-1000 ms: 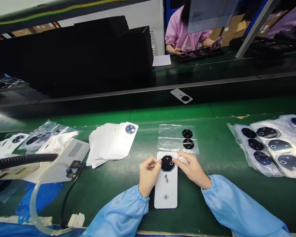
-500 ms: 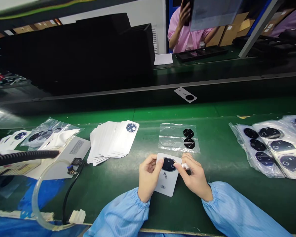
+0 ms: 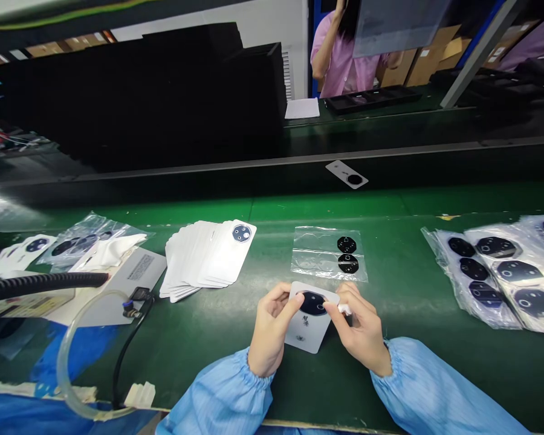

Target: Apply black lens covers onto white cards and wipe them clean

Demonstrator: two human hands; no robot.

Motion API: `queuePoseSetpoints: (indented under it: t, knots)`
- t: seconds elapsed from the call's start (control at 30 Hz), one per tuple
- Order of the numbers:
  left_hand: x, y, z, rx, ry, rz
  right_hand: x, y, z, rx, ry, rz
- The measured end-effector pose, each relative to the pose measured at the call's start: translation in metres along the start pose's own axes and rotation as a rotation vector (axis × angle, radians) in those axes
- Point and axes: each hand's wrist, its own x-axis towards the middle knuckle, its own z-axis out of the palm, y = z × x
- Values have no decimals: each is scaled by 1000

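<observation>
A white rounded card (image 3: 309, 336) with dark lettering is held tilted above the green bench. Near its top edge sits a black round camera-lens sticker (image 3: 312, 303). My left hand (image 3: 272, 326) grips the card's left edge, its thumb on the sticker's left side. My right hand (image 3: 358, 326) pinches the card's upper right corner, thumb at the sticker's right rim, with a crumpled white scrap (image 3: 344, 309) tucked in its fingers. Just beyond lies a clear sheet (image 3: 315, 260) bearing two black stickers (image 3: 347, 254).
A fanned stack of white cards (image 3: 199, 254) lies to the left, beside a white box (image 3: 147, 272) with a black corrugated hose (image 3: 45, 287). Bagged sticker sheets (image 3: 494, 272) are on the right. One card (image 3: 347, 174) rests on the dark strip. A person in pink (image 3: 340, 60) is across the bench.
The card's lower edge has risen slightly and it tilts more. Both hands keep their grip on it. Across the bench, the person's raised arm has shifted.
</observation>
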Motion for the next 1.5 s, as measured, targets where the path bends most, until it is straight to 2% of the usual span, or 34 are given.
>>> queuePoseSetpoints:
  t: [0.4, 0.7, 1.17, 1.5]
  knots:
    - [-12, 27, 4, 60, -83, 34, 1, -7, -7, -43, 24, -131]
    - [-14, 26, 5, 38, -67, 36, 2, -7, -8, -35, 45, -125]
    - [-13, 25, 4, 167, 3, 73, 1, -6, -10, 101, 36, 34]
    - [-10, 22, 2, 264, 53, 132, 1, -5, -11, 130, 18, 37]
